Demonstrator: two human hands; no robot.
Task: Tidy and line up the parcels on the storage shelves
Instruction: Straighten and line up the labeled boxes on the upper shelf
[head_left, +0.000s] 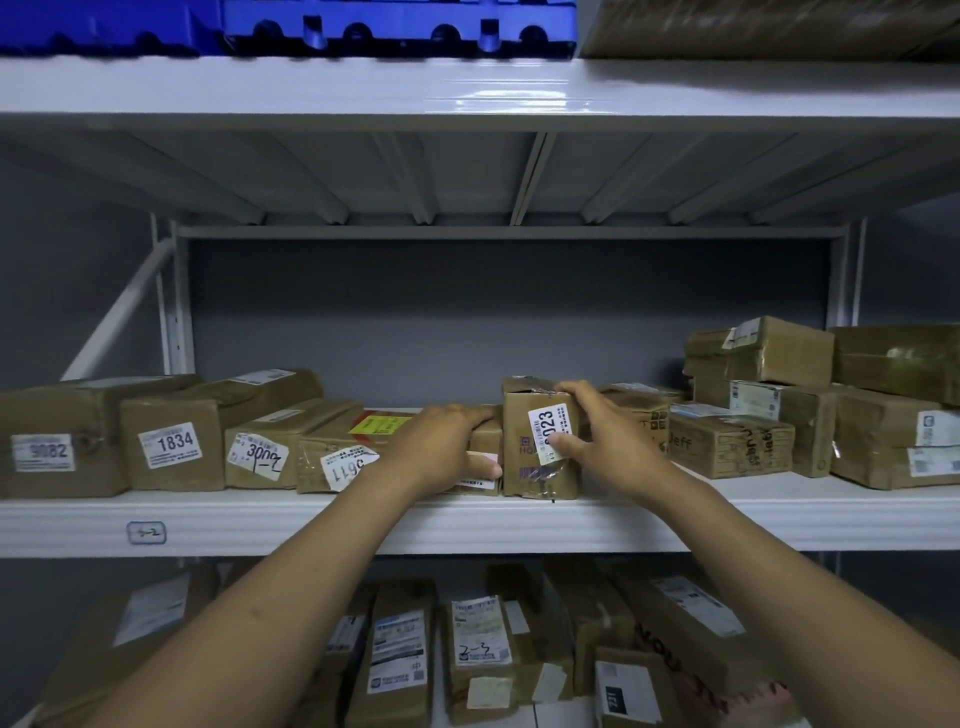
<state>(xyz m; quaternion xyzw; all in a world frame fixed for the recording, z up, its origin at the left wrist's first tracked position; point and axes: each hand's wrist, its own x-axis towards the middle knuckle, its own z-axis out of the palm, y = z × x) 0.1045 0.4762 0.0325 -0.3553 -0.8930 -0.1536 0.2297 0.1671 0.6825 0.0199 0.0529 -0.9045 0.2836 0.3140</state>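
Three levels of white metal shelving (467, 525) hold brown taped cardboard parcels (176, 441): at least twelve on the middle level, one on the top, and at least six on the bottom, where blur prevents an exact count. One blue plastic crate (400, 26) sits on top. One blue-outlined handwritten tag (146, 533) marks the middle edge. Two bare hands appear: left hand (447, 447), right hand (597, 431).

Parcels (171, 447) line the front edge of the middle shelf (779, 519), an upright parcel (524, 467) at its centre, a stack (779, 358) at its right end; more parcels (400, 654) lie beneath.
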